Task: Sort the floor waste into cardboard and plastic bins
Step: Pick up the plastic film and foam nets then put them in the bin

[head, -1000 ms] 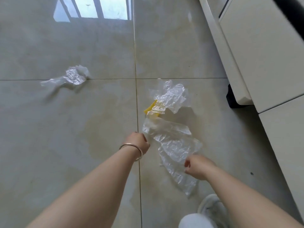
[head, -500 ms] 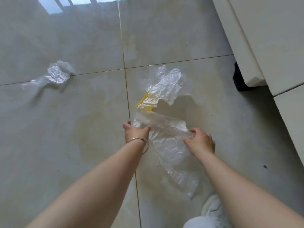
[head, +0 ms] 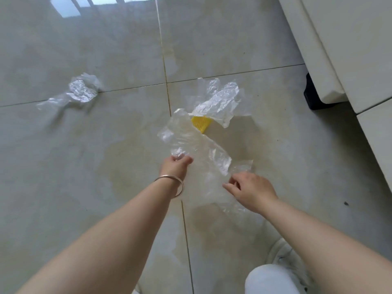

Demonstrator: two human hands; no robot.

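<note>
A large clear plastic sheet is lifted off the tiled floor in the middle of the view. My left hand, with a metal bangle on the wrist, pinches its near left edge. My right hand grips the sheet's lower right part with curled fingers. Behind the sheet lies a crumpled clear plastic bag with a yellow ribbed piece showing under it. Another crumpled clear plastic piece lies on the floor to the far left. No bins are in view.
White furniture with a black foot stands along the right side. My white shoe and knee are at the bottom right. Glossy beige floor tiles stretch to the left and far side.
Both hands have raised the clear sheet off the floor; its far end now stands up in front of the yellow piece. My right hand shifted from the sheet's middle to its lower right.
</note>
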